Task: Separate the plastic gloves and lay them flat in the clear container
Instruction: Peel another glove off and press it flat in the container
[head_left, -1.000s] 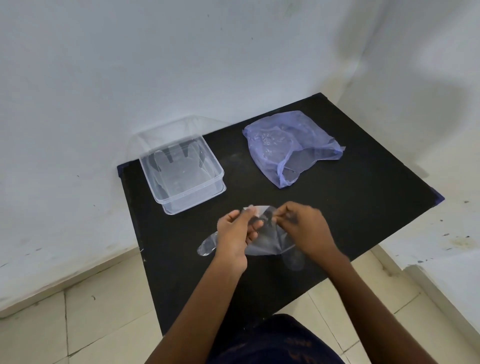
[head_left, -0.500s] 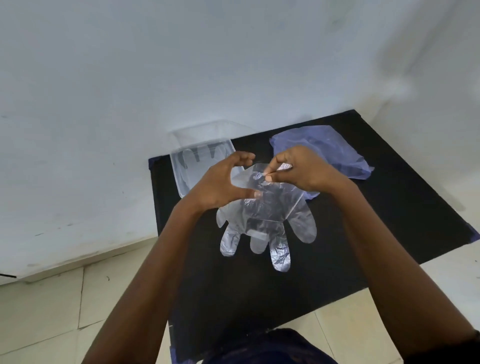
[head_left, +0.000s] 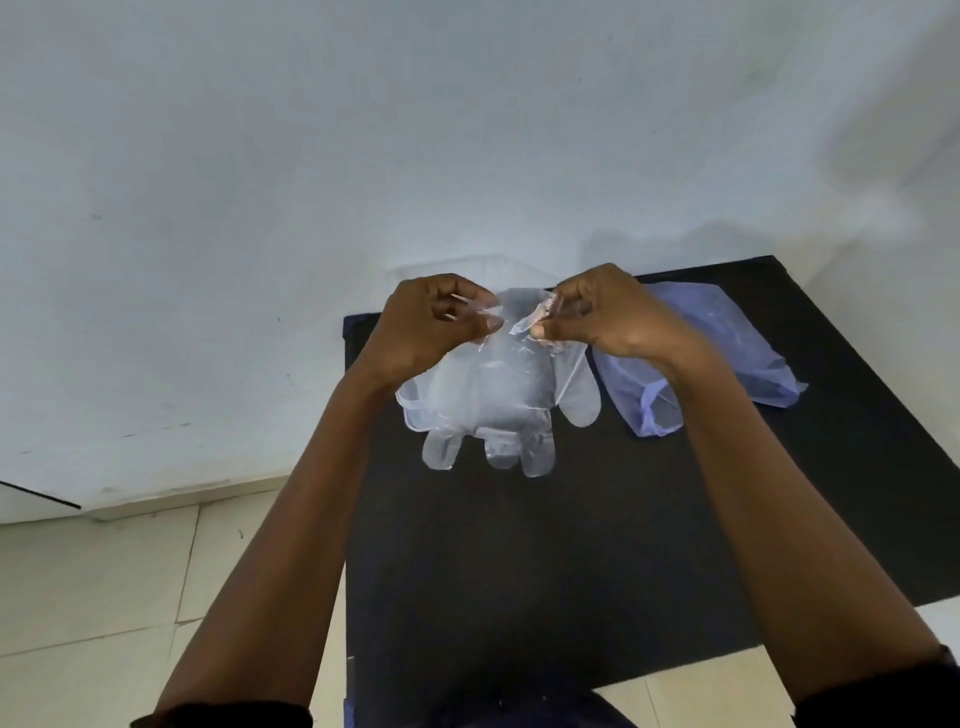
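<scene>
From the head view, I hold both hands up in front of me, above the black table (head_left: 519, 571). My left hand (head_left: 426, 325) is curled, thumb and fingertips pinched on the left part of the cuff of the clear gloves (head_left: 493, 395). My right hand (head_left: 608, 312) is likewise closed in a pinch on the right part of the same cuff, where the plastic is bunched between thumb and forefinger. The two hands are near each other, with a small gap of stretched film between them.

The gloves hang down from my fingers, fingers pointing toward me, off the table. I cannot tell how many layers are in the bundle.

The container (head_left: 467, 267) is mostly hidden behind my hands and the gloves; only a faint bit of its clear rim shows by the wall at the table's far left corner. I cannot see what lies in it.

A blue bag (head_left: 727, 353) lies flat on the table near the far right corner, partly behind my right wrist.
</scene>
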